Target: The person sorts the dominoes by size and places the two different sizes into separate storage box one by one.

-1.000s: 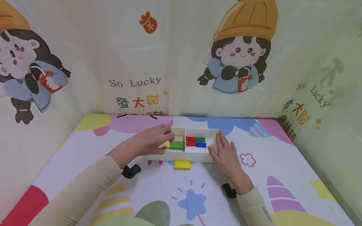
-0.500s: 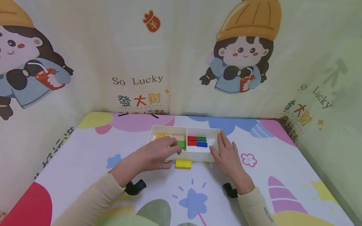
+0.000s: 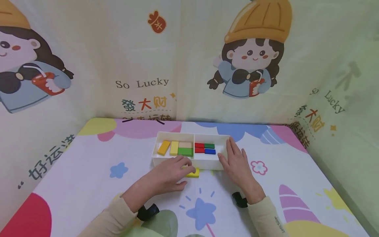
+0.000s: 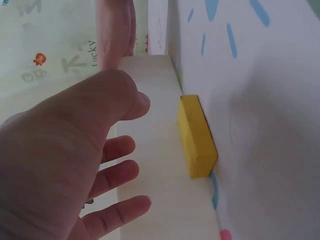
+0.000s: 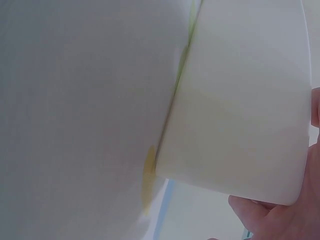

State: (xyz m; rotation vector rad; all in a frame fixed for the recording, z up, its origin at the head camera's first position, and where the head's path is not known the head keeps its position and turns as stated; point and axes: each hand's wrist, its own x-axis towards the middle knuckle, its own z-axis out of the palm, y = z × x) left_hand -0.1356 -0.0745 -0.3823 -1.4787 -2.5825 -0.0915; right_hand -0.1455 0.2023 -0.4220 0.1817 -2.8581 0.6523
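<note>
A white two-compartment box (image 3: 208, 164) stands on the table. My right hand (image 3: 240, 169) holds its right end, fingers along the outside and thumb over the front rim. Just in front of the box lies a yellow block (image 3: 193, 173), partly covered by my left hand (image 3: 165, 176). In the left wrist view, that hand's loosely spread fingers are apart from the yellow block (image 4: 196, 137). Inside the left compartment are an orange block (image 3: 164, 147), a pale yellow block (image 3: 174, 148), a beige block (image 3: 186, 144) and a green block (image 3: 185, 152).
Two red blocks (image 3: 199, 150), a dark green block (image 3: 209, 146) and a blue block (image 3: 210, 151) lie in the right compartment. A patterned cloth covers the table (image 3: 127, 148). Printed curtains (image 3: 189, 59) hang behind and at both sides.
My left hand has withdrawn from the left compartment, moving toward me and to the right, to above the yellow block. The orange block has come into sight. My right hand stays at the box.
</note>
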